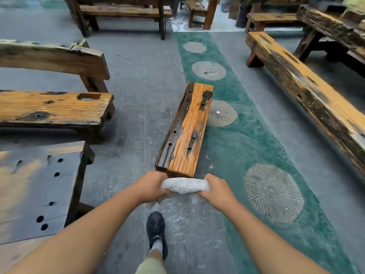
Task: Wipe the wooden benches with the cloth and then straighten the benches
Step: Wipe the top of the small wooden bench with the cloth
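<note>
— Several benches all round: a wide bench with a backrest (53,109) on the left, a dark slab with round holes (39,186) at lower left, a long beam bench (304,95) on the right, more benches (124,10) far off at the top.
— On the floor?
— Grey floor (138,76), with a green strip of carpet (246,135) down the middle and round stone discs (273,193) set into it. One black shoe (156,232) planted just behind the hands.
— And the small bench?
— Narrow bench (185,127) straight ahead, running away from the camera, partly over the carpet edge and beside one disc. Orange wood, with a blackened left edge, dark streaks and small round holes along the top.
— The cloth?
— White cloth (184,185), rolled into a thick sausage, stretched crosswise at the near end of that bench, right against it. Left hand (151,186) closed round one end, right hand (216,189) closed round the other; each grip tight on the cloth.
— Anything unclear?
— Legs of the narrow bench not visible. Hard to say whether the cloth rests on the end of the wood or hangs just before it. A loose bit of cloth below the right hand blurred. Left-hand benches and the long beam cut off by the edges.
</note>
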`<state>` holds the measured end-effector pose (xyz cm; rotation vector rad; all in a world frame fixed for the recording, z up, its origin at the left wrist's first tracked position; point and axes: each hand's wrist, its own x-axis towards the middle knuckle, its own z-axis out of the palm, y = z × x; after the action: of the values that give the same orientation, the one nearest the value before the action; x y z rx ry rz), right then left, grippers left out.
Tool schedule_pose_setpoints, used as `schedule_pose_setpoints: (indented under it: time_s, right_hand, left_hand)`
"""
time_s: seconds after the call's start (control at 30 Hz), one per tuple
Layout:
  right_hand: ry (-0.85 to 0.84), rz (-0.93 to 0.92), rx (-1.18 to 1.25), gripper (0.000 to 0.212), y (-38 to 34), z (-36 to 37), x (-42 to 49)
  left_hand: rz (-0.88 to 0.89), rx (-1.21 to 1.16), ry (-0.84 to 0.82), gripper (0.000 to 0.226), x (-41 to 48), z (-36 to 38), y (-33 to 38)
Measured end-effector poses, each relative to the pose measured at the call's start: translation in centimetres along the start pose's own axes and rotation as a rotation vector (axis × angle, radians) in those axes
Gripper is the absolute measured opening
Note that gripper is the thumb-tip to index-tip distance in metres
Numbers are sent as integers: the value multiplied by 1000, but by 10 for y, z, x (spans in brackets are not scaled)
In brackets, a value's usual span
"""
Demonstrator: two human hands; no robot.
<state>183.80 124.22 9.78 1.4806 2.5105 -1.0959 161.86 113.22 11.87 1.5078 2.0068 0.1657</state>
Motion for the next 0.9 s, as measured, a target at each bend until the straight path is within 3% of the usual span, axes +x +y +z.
schedule_pose_setpoints:
  time_s: [0.2, 0.4, 0.9]
  right_hand:
    - [6, 137, -3, 18, -20, 16, 94]
    - [21, 290, 46, 17, -32, 47, 180]
    - [-127, 466, 186, 20, 66, 175, 387]
  left_hand:
    - [61, -131, -50, 19, 96, -31, -58]
    - [82, -84, -177, 18, 186, -43, -109]
    - [-265, -254, -272, 20, 374, 63, -230]
